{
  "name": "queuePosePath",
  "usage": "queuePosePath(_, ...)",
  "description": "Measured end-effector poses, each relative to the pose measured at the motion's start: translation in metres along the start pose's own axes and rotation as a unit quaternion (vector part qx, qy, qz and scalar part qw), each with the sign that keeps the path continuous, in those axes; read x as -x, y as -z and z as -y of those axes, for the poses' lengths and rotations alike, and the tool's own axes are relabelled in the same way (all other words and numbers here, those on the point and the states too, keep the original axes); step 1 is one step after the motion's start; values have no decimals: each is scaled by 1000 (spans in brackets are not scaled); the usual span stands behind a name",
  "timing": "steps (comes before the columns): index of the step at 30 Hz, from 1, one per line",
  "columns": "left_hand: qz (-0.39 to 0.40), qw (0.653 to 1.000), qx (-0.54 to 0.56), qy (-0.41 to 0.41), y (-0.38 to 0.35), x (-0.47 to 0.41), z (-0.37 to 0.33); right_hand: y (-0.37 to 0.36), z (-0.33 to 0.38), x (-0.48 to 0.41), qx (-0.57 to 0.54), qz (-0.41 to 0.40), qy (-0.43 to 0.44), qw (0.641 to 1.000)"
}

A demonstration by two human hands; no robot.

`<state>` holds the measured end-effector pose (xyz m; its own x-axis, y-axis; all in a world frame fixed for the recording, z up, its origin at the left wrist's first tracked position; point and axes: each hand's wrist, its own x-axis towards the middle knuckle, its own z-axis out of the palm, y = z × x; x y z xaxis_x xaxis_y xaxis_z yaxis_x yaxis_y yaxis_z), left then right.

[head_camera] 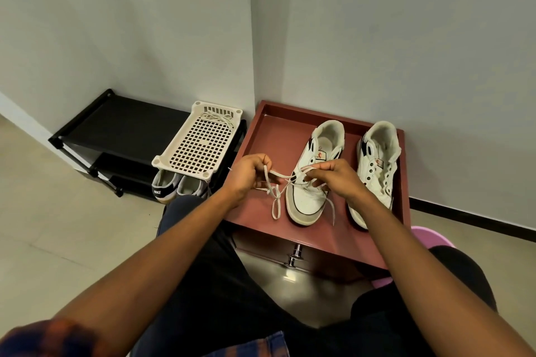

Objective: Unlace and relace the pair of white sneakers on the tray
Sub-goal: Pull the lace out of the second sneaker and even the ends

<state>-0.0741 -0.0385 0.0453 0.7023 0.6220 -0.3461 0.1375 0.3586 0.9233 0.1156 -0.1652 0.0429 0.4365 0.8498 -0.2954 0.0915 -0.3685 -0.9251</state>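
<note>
Left hand [249, 174] and right hand [335, 180] pinch lace [280, 174] over red tray [261, 139]; grey walls [116, 23] behind.

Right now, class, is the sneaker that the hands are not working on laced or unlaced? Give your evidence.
Unlaced. The sneaker on the tray shows bare dark eyelets, with no lace through them.

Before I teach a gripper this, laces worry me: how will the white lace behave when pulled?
The lace sags in loops between the left hand and the partly laced sneaker, so probably floppy and light. Its loose end trails on the tray, so a tug may drag it.
</note>
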Motion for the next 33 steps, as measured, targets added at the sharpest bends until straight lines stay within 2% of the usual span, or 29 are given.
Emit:
queuePosePath(4, 35, 996, 75, 33, 0, 1, 1, -25, 8, -1, -116, 2, -35, 993)
queuePosePath(7, 41, 983, 165, 62, -9, 4, -10, -46, 16, -4, -223, -14, -77, 972)
queuePosePath(10, 27, 987, 140, 68, -15, 2, -14, -59, 21, -9, -357, -22, -118, 926)
queuePosePath(14, -7, 995, 82, 58, -10, -8, -11, -65, 22, -16, -400, 14, -134, 907)
queuePosePath(16, -36, 996, 61, 53, -1, -12, -11, -61, 20, -19, -371, 32, -129, 919)
queuePosePath(19, -141, 985, -96, 13, 25, -22, -3, -39, 15, -22, -210, 28, -102, 972)
queuePosePath(22, -226, 940, -256, -8, 55, -27, 11, -11, 11, -22, -59, 20, -72, 995)
queuePosePath(24, -230, 898, -374, 11, 65, -27, 20, 5, 11, -20, 17, 29, -50, 998)
queuePosePath(26, -229, 850, -473, -43, 62, -27, 25, 14, 14, -20, 61, 34, -24, 997)
queuePosePath(28, -178, 841, -487, -155, 47, -26, 21, 15, 20, -21, 85, 43, -2, 995)
queuePosePath(30, -51, 843, -484, -228, 22, -28, 15, 10, 28, -21, 93, 79, 17, 992)
queuePosePath(32, 60, 855, -470, -211, -7, -31, 13, 2, 35, -20, 74, 116, 31, 990)
queuePosePath(33, 85, 875, -440, -184, -18, -32, 13, -1, 37, -20, 61, 124, 39, 990)
